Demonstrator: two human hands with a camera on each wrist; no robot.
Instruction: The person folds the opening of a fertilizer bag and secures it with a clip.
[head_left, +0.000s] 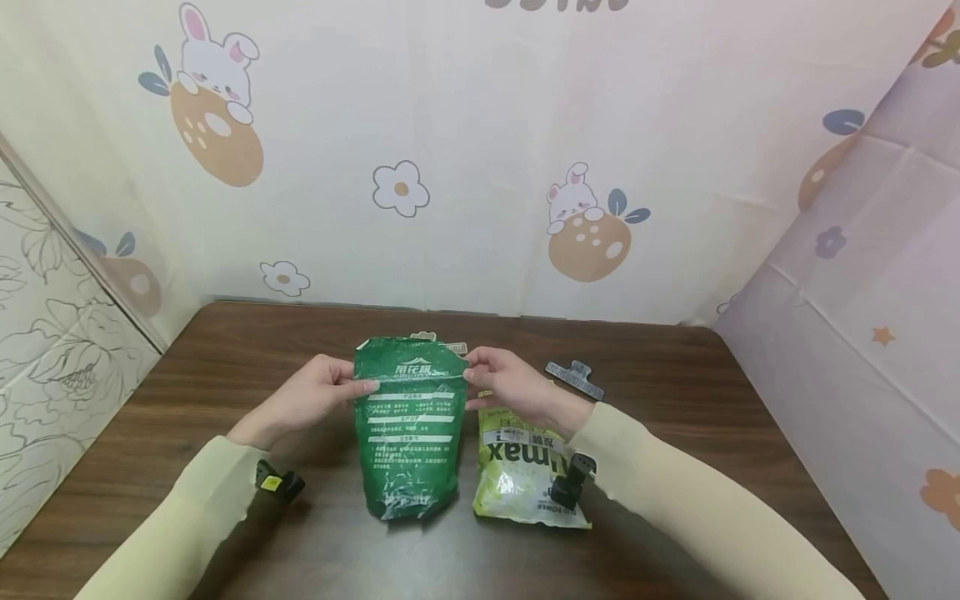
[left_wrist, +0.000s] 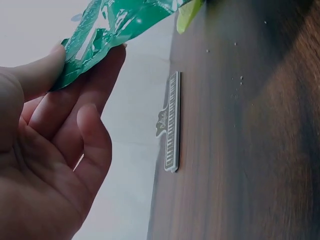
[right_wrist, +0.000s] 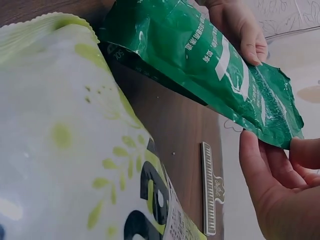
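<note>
Both arms (head_left: 183,508) angled inward, left grip (head_left: 309,393) pinching, right grip (head_left: 516,385) pinching opposite

L bag (head_left: 411,425): btwn L hand (head_left: 318,390) & R hand (head_left: 513,385), upper part; just L of R bag (head_left: 517,487).
R bag: on tbl (head_left: 247,343), far end partly under R hand in head view.
L clip (head_left: 456,347): on tbl behind L bag, partly hidden.
R clip (head_left: 574,381): on tbl behind R bag, R of L clip.
Curtain (head_left: 472,242): behind tbl.
</note>
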